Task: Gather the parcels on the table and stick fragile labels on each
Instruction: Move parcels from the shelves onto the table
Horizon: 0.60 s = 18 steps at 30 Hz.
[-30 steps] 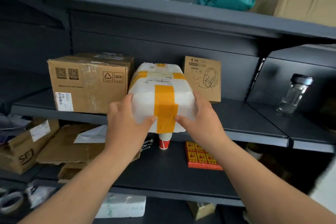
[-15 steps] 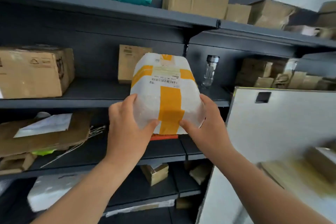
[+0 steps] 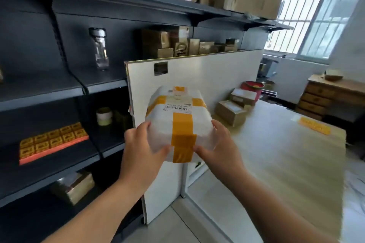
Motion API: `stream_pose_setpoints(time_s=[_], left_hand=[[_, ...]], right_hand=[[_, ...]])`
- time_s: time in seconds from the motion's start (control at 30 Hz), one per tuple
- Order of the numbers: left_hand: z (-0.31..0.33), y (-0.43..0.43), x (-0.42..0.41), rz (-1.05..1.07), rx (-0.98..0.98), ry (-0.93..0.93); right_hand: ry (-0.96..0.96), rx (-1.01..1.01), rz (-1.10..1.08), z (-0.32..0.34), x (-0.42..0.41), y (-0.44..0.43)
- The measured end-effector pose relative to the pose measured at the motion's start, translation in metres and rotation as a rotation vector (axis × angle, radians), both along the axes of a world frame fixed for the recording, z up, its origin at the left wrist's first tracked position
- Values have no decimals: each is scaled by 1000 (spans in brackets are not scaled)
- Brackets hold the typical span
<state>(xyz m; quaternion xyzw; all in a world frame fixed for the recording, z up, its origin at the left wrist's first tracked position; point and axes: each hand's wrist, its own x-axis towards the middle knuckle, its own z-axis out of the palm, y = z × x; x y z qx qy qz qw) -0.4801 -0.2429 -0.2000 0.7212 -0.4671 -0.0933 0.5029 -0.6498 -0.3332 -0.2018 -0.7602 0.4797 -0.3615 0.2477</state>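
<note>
- Left hand (image 3: 143, 149) and right hand (image 3: 218, 145) grip the white parcel (image 3: 178, 122) from both sides, thumbs on top.
- Parcel is in the air, between shelves (image 3: 59, 92) and table (image 3: 276, 144).

Slip: we log a white slip on the top face of the parcel (image 3: 178, 118), just beyond the fingers of the left hand (image 3: 141, 149) and the right hand (image 3: 220, 144); it carries a barcode.
Digit row: printed just above the barcode; too blurred for us to read with confidence.
Second print: a small patch farther from the fingertips, near the parcel's far edge; illegible.
Shelf: yellow sticker sheets (image 3: 52, 140), left of the left fingers; dark marks, no readable text.
Table: yellow label sheet (image 3: 315, 127), right of the right fingers; unreadable.
Boxes: cardboard boxes (image 3: 230, 111) beyond the right fingers, white slips; we read nothing.
</note>
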Motion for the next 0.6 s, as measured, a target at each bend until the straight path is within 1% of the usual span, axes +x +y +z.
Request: stream_pose_setpoints(time_s=[0.27,0.43,0.6], left_hand=[[-37,-109,-19,-202,144,-12],[-51,-189,-12,-288,210,-31],[-59,-258,-1,-345,271,-42]], right_hand=[[60,86,-195,-43,-37,-73],[63,153,-269,-60,-34,-138],[27,245,-323,-79,-27,-199]])
